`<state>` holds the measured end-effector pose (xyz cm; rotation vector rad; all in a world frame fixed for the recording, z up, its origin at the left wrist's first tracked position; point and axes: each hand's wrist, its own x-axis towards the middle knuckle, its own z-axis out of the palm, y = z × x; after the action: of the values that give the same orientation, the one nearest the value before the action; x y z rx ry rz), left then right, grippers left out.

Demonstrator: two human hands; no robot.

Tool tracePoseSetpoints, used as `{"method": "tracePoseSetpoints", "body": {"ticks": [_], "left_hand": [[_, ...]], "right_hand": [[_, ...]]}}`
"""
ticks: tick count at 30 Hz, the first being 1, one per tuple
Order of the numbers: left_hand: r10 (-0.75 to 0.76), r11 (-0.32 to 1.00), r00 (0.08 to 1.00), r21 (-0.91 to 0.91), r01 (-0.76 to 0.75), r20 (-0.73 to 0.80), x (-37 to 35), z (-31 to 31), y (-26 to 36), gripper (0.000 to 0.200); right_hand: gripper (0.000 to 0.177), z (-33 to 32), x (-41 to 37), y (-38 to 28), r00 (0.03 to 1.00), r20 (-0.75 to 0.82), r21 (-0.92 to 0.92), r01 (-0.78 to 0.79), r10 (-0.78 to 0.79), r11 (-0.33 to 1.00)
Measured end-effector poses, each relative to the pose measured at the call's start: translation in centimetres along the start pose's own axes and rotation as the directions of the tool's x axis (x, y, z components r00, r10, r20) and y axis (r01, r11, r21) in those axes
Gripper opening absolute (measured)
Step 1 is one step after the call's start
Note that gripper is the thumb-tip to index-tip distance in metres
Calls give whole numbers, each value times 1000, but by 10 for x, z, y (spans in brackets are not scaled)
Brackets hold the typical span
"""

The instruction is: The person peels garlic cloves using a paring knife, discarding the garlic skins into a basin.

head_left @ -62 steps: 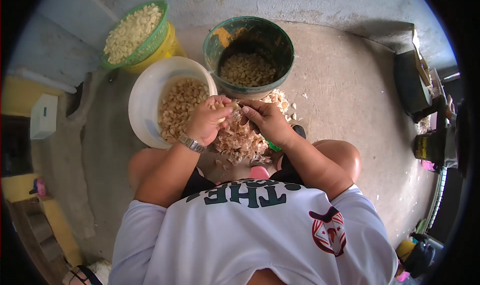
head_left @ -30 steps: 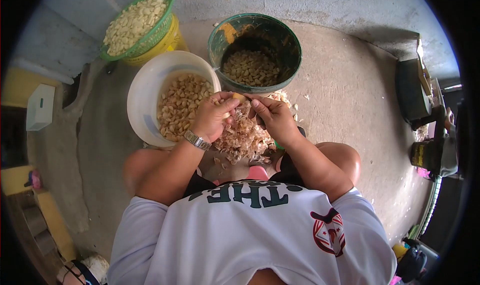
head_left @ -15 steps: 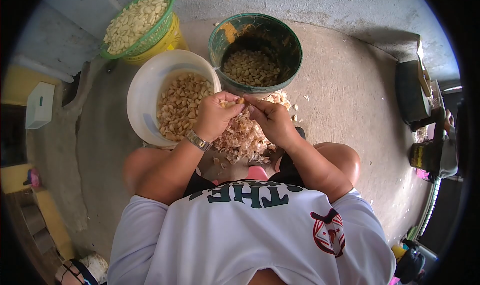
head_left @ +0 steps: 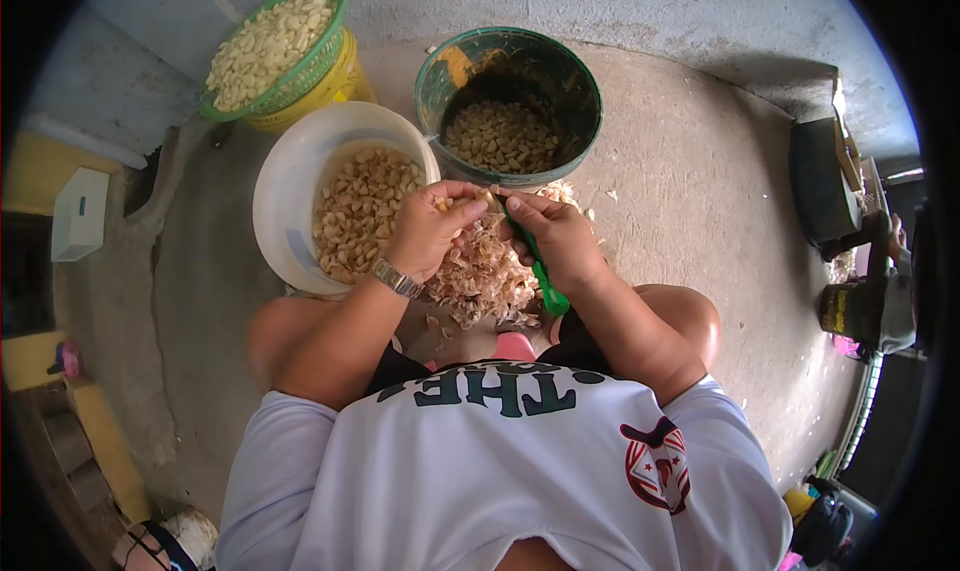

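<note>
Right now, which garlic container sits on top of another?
The green basket, heaped with pale cloves: it rests on the yellow bucket. The white tub and dark green bucket stand on the floor.

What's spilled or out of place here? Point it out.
Papery garlic skins lie heaped on the concrete floor, not in any container, with pale scraps scattered to the right. The green bucket has an orange patch on its inner wall, perhaps staining or wear.

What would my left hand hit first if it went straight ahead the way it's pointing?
Past the clove in its fingertips, your left hand would probably meet the green-handled knife or your right hand first; they're so close that depth leaves the order unclear.
</note>
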<state>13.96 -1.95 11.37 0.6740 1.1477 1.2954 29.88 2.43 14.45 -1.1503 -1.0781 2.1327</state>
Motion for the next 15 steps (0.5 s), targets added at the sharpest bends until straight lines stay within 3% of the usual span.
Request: {"method": "tracePoseSetpoints", "body": {"ticks": [2,5,8,11,14,15], "left_hand": [[-55,998,998,36,56,-14,-4,5,3,15],[-105,994,993,12,106,-47,-4,8,5,16],[-125,989,991,-89,120,-53,-2,6,2,14],[-137,968,991,-212,136,9,-4,7,4,15],[-152,935,986,-315,165,68,-4,6,7,14],[-157,922,984,-345,176,81,-3,5,7,13]], "right_hand": [[23,3,2,10,980,-45,-235,179,-194,956],[21,5,3,17,930,-3,-411,335,-368,848],[21,4,4,19,917,16,-422,367,-398,829],[28,-2,4,10,994,-32,-129,97,-102,987],[30,-11,11,11,996,-82,39,50,-47,998],[31,-10,10,10,995,-63,21,74,-72,997]]}}
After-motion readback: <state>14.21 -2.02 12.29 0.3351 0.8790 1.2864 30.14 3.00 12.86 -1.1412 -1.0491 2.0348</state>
